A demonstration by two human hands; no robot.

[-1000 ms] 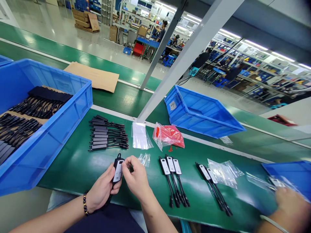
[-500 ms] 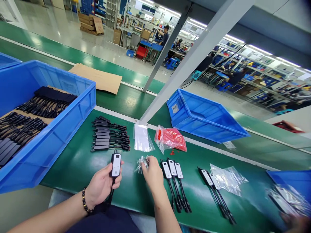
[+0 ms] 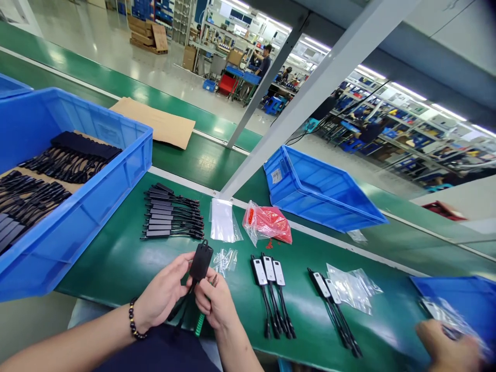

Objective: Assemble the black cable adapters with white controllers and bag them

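Both my hands hold one black cable module point(image 3: 200, 261) above the green belt point(image 3: 116, 263), its plain black back facing me. My left hand point(image 3: 163, 297) grips its lower left side and cable. My right hand point(image 3: 215, 302) pinches below the module, fingers closed, with something small and green showing beneath it. A small clear bag point(image 3: 226, 259) lies just beyond my right hand. Three finished modules with white labels point(image 3: 267, 271) lie to the right.
A blue bin point(image 3: 77, 217) of black cables stands at left. A row of unlabelled modules point(image 3: 170, 219), a clear bag point(image 3: 223, 219) and a red bag point(image 3: 268, 223) lie behind. An upturned blue bin point(image 3: 321, 191) sits beyond. Another person's hand point(image 3: 445, 346) works at bottom right.
My right hand came back from the small clear bag to the module. The module has been turned over, from white label up to black back up.
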